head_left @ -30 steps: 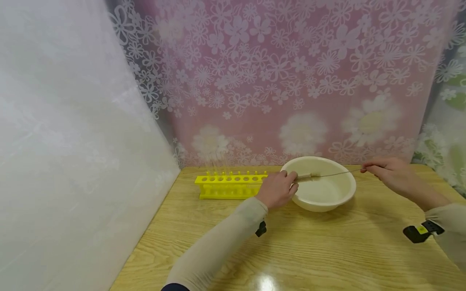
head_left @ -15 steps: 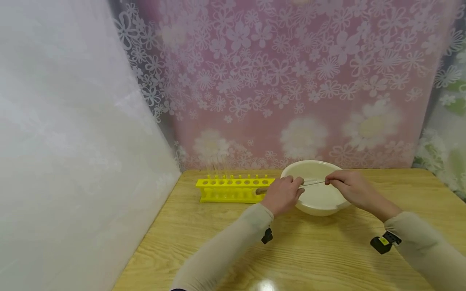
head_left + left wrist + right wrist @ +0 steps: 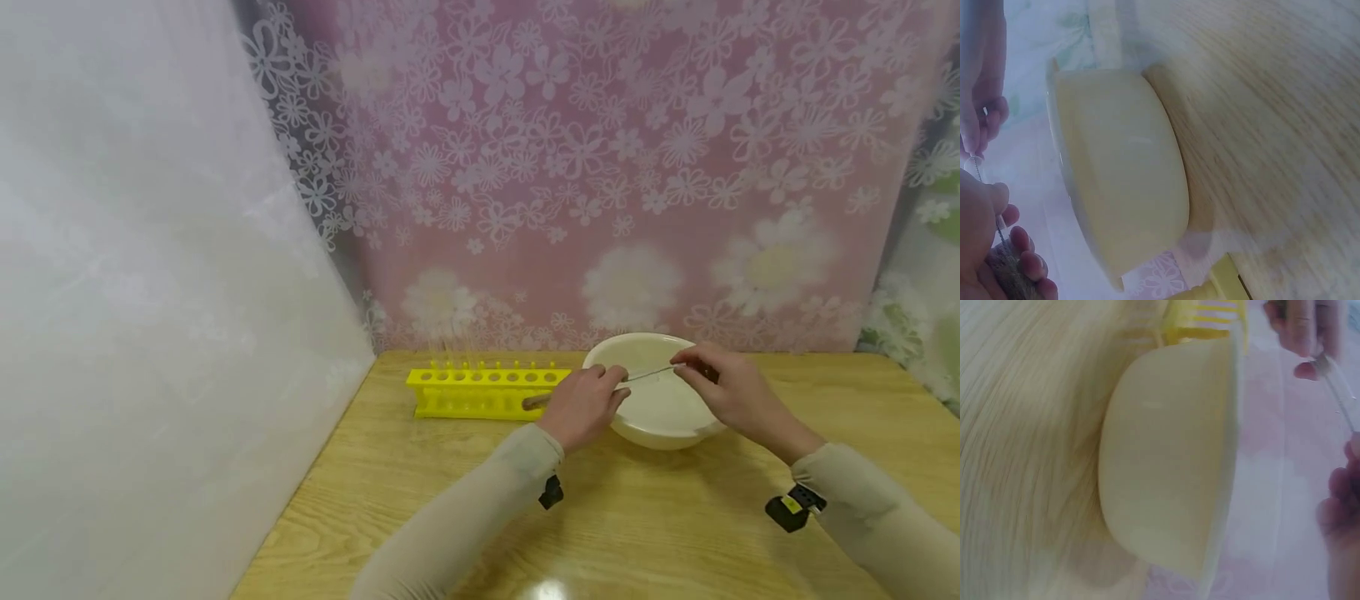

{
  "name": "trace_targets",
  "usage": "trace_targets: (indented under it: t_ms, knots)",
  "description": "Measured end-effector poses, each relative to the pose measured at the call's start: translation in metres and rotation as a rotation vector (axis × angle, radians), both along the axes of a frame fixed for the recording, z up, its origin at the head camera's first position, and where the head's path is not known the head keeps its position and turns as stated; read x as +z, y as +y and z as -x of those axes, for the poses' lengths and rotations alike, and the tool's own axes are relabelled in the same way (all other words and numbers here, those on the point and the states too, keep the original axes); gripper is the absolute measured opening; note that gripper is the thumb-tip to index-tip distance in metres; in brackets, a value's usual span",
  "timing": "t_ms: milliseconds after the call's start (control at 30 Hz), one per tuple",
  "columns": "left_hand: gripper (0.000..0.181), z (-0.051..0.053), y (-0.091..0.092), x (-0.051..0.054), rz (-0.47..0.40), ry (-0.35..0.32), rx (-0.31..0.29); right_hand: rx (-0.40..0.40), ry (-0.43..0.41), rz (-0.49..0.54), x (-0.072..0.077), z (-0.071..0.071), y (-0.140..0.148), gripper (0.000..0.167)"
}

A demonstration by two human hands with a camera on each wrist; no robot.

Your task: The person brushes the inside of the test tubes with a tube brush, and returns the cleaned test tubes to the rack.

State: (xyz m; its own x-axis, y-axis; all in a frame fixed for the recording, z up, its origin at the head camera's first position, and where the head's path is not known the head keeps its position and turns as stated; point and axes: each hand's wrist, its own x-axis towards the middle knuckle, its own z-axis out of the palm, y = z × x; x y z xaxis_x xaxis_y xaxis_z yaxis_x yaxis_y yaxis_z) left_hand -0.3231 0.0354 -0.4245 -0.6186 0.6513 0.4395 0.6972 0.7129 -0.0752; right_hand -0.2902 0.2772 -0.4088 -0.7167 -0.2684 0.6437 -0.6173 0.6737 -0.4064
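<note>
My left hand (image 3: 583, 404) grips a clear glass test tube (image 3: 1340, 394) over the left side of a cream basin (image 3: 663, 438). A test-tube brush (image 3: 534, 402) is inside the tube. Its brown bristles show beyond the left hand, and in the left wrist view they lie among that hand's fingers. The brush's thin twisted wire (image 3: 651, 374) runs out to the right, above the basin. My right hand (image 3: 738, 400) pinches the wire between thumb and fingers. The left fingers hide part of the tube.
A yellow test-tube rack (image 3: 468, 412) stands left of the basin, partly behind the left hand. Several clear test tubes (image 3: 452, 346) stand in its left holes. Wooden tabletop (image 3: 622, 533) extends in front. A floral curtain (image 3: 525, 167) hangs behind, with a pale sheet (image 3: 150, 292) at left.
My right hand has moved left toward the left hand, pushing the brush into the tube. The bristles went from above the basin to beyond the left hand. Lately the right fingers shifted slightly.
</note>
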Motion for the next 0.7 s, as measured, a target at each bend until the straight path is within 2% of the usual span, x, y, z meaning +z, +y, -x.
trace_targets:
  t_ms: [100,167,233,300,367,500,567,600,633,700]
  knots:
    - [0.026,-0.001,-0.003,0.000,-0.012,-0.008,-0.009,0.025,0.104,-0.052,0.000,-0.002,-0.002,0.018]
    - [0.026,-0.002,-0.005,-0.001,-0.006,0.002,-0.008,0.048,0.110,-0.068,0.000,-0.004,-0.003,0.021]
    - [0.024,-0.003,-0.007,-0.003,-0.004,0.019,-0.015,0.062,0.062,-0.059,-0.001,-0.007,-0.004,0.019]
    - [0.023,-0.003,-0.008,-0.006,0.001,0.042,-0.028,0.072,-0.043,-0.024,-0.001,-0.010,-0.005,0.013]
    - [0.022,-0.003,-0.009,-0.009,0.019,0.084,-0.034,0.087,-0.205,0.058,-0.001,-0.012,-0.006,0.012]
    - [0.022,-0.004,-0.007,-0.013,0.072,0.189,-0.024,0.154,-0.630,0.321,0.007,-0.012,-0.006,0.028]
    - [0.022,-0.004,-0.007,-0.013,0.093,0.207,-0.019,0.167,-0.771,0.420,0.010,-0.011,-0.005,0.031]
    - [0.022,-0.003,-0.007,-0.013,0.099,0.204,-0.022,0.164,-0.802,0.433,0.012,-0.012,-0.005,0.031]
    - [0.023,-0.003,-0.008,-0.012,0.104,0.192,-0.027,0.161,-0.796,0.423,0.012,-0.012,-0.005,0.032]
    - [0.024,-0.003,-0.010,-0.010,0.111,0.149,-0.032,0.137,-0.686,0.320,0.010,-0.014,-0.005,0.031]
